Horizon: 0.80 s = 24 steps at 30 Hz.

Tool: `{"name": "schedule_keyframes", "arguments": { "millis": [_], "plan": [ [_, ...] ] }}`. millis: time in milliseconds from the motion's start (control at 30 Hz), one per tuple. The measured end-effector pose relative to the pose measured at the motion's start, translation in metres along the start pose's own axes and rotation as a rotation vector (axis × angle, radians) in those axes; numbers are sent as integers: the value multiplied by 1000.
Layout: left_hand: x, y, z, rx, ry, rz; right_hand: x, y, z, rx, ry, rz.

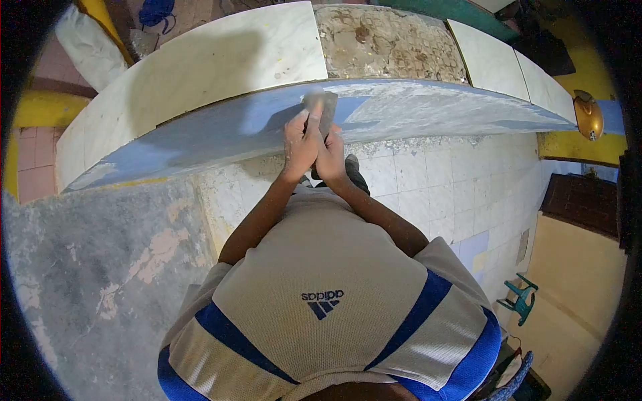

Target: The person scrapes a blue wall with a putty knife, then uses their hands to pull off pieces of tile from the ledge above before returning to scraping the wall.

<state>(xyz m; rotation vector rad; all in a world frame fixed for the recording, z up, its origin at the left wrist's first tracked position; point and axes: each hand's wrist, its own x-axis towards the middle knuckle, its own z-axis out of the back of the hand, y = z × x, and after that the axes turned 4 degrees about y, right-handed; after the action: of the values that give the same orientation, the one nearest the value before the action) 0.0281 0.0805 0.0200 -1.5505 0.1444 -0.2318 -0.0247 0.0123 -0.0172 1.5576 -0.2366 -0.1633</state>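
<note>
Both hands come together in front of my chest, against the side of a low, curved wall with blue paint. A flat grey scraper is gripped between them, its broad end up at the painted face below the tiled top. My left hand is closed around its left side, one finger stretched up along it and blurred at the tip. My right hand wraps it lower down on the right. The fingers partly hide the tool, so its full shape does not show. Right of the hands, the paint is scraped to a whitish, patchy surface.
Pale tiles cap the wall, with a bare rough mortar patch among them. A gold rounded object is at the right end. White floor tiles lie below. A green stool stands at the lower right.
</note>
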Motion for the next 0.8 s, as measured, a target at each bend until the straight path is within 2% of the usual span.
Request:
{"name": "schedule_keyframes", "arguments": {
  "millis": [67, 167, 233, 367, 500, 567, 667, 800],
  "plan": [
    [2, 7, 1, 35, 9, -3, 1, 0, 2, -7, 14, -8],
    [2, 16, 4, 53, 24, -12, 4, -4, 2, -42, -7, 96],
    [4, 17, 4, 66, 30, -36, 4, -6, 5, -14, 26, 50],
    [0, -5, 2, -1, 51, 41, 3, 3, 3, 49, 32, -24],
    [1, 5, 2, 0, 39, 20, 5, -3, 5, -98, 28, 47],
    [3, 26, 4, 62, 71, -11, 5, 0, 6, -94, 44, 24],
    [4, 23, 7, 82, 69, -87, 3, -3, 11, -52, 94, -95],
    [8, 26, 8, 101, 63, -150, 7, -8, 5, 3, 43, -92]
  ]
}}
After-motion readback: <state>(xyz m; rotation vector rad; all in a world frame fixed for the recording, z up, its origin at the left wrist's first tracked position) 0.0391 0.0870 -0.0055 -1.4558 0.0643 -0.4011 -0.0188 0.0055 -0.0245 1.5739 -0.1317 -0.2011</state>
